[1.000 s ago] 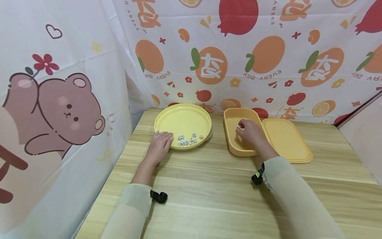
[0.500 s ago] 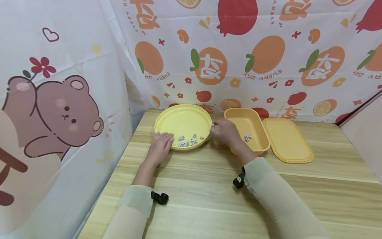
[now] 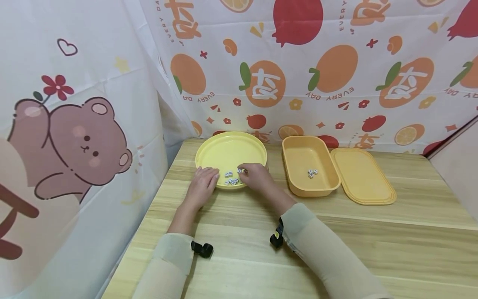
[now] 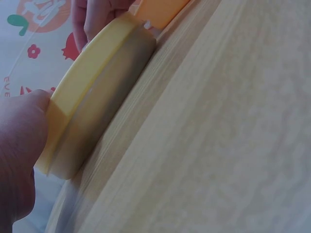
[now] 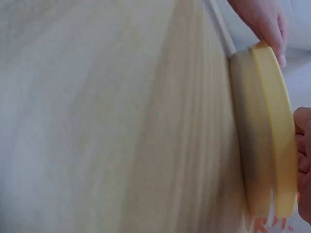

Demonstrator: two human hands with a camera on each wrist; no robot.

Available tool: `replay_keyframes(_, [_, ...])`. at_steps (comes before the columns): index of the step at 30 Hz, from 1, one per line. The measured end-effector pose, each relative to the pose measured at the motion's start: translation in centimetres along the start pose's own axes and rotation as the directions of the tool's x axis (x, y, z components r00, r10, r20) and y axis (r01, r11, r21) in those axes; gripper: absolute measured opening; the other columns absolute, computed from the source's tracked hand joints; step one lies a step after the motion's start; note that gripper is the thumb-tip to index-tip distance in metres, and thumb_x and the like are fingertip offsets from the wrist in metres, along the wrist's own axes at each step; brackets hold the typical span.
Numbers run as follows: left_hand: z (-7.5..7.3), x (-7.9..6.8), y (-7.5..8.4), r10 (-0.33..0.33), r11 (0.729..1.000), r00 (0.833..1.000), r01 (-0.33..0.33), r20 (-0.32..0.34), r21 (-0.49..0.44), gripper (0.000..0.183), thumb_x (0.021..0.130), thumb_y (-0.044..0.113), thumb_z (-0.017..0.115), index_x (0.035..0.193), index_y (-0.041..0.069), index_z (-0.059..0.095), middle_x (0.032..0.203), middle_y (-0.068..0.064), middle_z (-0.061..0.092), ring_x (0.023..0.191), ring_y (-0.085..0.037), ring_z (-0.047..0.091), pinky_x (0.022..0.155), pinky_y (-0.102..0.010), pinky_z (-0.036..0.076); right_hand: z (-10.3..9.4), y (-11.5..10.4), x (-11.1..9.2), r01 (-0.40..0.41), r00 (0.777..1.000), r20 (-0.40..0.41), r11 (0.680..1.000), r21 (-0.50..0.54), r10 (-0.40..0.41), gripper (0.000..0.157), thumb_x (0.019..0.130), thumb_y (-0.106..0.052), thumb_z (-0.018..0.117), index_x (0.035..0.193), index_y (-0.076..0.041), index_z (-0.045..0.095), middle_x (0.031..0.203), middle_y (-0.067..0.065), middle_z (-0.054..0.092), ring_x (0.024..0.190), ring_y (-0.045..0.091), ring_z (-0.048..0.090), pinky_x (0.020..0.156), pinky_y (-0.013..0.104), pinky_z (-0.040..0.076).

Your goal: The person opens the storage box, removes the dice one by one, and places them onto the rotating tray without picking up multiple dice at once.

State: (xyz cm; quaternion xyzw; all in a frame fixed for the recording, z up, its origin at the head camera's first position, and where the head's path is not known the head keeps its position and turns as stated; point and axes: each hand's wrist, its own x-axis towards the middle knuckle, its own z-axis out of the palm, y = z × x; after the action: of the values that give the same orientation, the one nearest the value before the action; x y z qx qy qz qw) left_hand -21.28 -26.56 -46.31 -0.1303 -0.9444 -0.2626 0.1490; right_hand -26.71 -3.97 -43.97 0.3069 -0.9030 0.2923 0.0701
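My left hand (image 3: 202,182) rests on the left front rim of a round yellow tray (image 3: 229,151), its fingers laid over the edge. Over the front of the tray is my right hand (image 3: 257,177), pinching a small white die (image 3: 239,170) between thumb and forefinger. Several white dice (image 3: 231,181) lie near the tray's front rim, some hidden behind the right hand. From the left wrist view, the left thumb (image 4: 41,99) lies at the tray's rim. The right wrist view shows the right fingers (image 5: 302,119) beyond the tray's side wall (image 5: 282,145).
Right of the tray stands a deep orange-yellow box (image 3: 313,192) with 3 dice (image 3: 311,173) inside. Its flat lid (image 3: 364,176) lies beside it on the wooden table (image 3: 239,249). Printed cloth hangs behind and at the left.
My right hand has moved left from the box to over the tray with the die, uncovering the dice in the box. The left hand has stayed on the tray's rim.
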Motion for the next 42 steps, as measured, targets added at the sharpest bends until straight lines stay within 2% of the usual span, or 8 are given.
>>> replay_keyframes(5, [0.0, 0.1, 0.2, 0.004, 1.000, 1.000, -0.004, 0.005, -0.002, 0.036, 0.104, 0.024, 0.048, 0.127, 0.002, 0.064, 0.129, -0.014, 0.065, 0.127, -0.031, 0.054, 0.123, -0.052, 0.019, 0.5, 0.0, 0.0, -0.033, 0.999, 0.013, 0.999, -0.001, 0.033, 0.024, 0.091, -0.016, 0.068, 0.113, -0.010, 0.074, 0.099, 0.002, 0.075, 0.070, 0.010, 0.058, 0.068, 0.026, 0.055])
replay_keyframes(15, [0.1, 0.1, 0.3, 0.008, 1.000, 1.000, -0.008, 0.007, 0.001, 0.037, 0.104, 0.025, 0.048, 0.126, 0.001, 0.064, 0.128, -0.015, 0.066, 0.127, -0.032, 0.054, 0.122, -0.053, 0.019, 0.6, -0.2, -0.2, -0.038, 0.999, 0.013, 0.999, -0.010, 0.038, 0.026, 0.088, -0.011, 0.067, 0.113, -0.009, 0.074, 0.107, 0.005, 0.075, 0.077, 0.013, 0.062, 0.075, 0.031, 0.057])
replay_keyframes(21, [0.3, -0.1, 0.2, 0.014, 1.000, 1.000, -0.014, 0.003, -0.008, 0.036, 0.105, 0.024, 0.048, 0.126, 0.000, 0.065, 0.127, -0.014, 0.066, 0.126, -0.031, 0.054, 0.122, -0.054, 0.019, 0.5, 0.1, -0.5, -0.034, 0.999, 0.032, 0.999, 0.008, 0.034, 0.027, 0.089, -0.011, 0.066, 0.115, -0.008, 0.073, 0.112, 0.006, 0.074, 0.088, 0.015, 0.066, 0.082, 0.034, 0.058])
replay_keyframes(25, [0.4, -0.1, 0.3, 0.019, 1.000, 1.000, -0.019, 0.004, -0.012, 0.036, 0.104, 0.024, 0.048, 0.126, 0.001, 0.065, 0.127, -0.014, 0.066, 0.126, -0.031, 0.054, 0.122, -0.054, 0.019, -0.1, 0.3, -0.8, -0.053, 0.998, 0.041, 0.998, 0.038, 0.052, 0.028, 0.091, -0.014, 0.066, 0.118, -0.009, 0.072, 0.116, 0.006, 0.072, 0.103, 0.017, 0.068, 0.091, 0.035, 0.057])
replay_keyframes(30, [0.3, 0.0, 0.3, 0.023, 1.000, 1.000, -0.022, 0.007, -0.020, 0.036, 0.105, 0.024, 0.048, 0.126, 0.000, 0.064, 0.128, -0.015, 0.066, 0.127, -0.032, 0.054, 0.122, -0.056, 0.018, -2.3, 1.1, -1.3, -0.126, 0.992, 0.018, 0.990, 0.060, 0.126, 0.030, 0.094, -0.020, 0.066, 0.122, -0.011, 0.070, 0.122, 0.006, 0.070, 0.115, 0.021, 0.064, 0.098, 0.039, 0.054])
replay_keyframes(34, [0.1, 0.1, 0.1, 0.006, 1.000, 1.000, -0.006, 0.015, -0.017, 0.037, 0.105, 0.024, 0.047, 0.128, 0.000, 0.063, 0.129, -0.015, 0.065, 0.128, -0.031, 0.053, 0.123, -0.054, 0.017, -4.8, 2.5, -1.5, -0.125, 0.992, -0.032, 0.992, 0.006, 0.125, 0.031, 0.094, -0.022, 0.064, 0.123, -0.011, 0.068, 0.116, 0.008, 0.071, 0.106, 0.024, 0.067, 0.093, 0.040, 0.055])
replay_keyframes(38, [0.0, 0.2, 0.1, -0.008, 1.000, 1.000, 0.009, 0.024, -0.015, 0.038, 0.105, 0.026, 0.046, 0.129, 0.001, 0.063, 0.131, -0.014, 0.064, 0.129, -0.031, 0.052, 0.123, -0.053, 0.016, -7.4, 4.9, -2.0, -0.128, 0.988, -0.088, 0.992, 0.001, 0.128, 0.032, 0.094, -0.021, 0.064, 0.123, -0.008, 0.068, 0.116, 0.011, 0.071, 0.111, 0.029, 0.066, 0.097, 0.044, 0.053])
replay_keyframes(42, [0.1, 0.3, 0.0, -0.017, 1.000, 0.999, 0.018, 0.027, -0.011, 0.038, 0.105, 0.027, 0.046, 0.129, 0.001, 0.063, 0.131, -0.014, 0.064, 0.130, -0.031, 0.051, 0.124, -0.052, 0.015, -9.5, 8.0, -3.1, -0.205, 0.975, -0.082, 0.979, 0.008, 0.205, 0.036, 0.095, -0.021, 0.063, 0.126, -0.004, 0.065, 0.128, 0.014, 0.066, 0.124, 0.033, 0.058, 0.106, 0.048, 0.046])
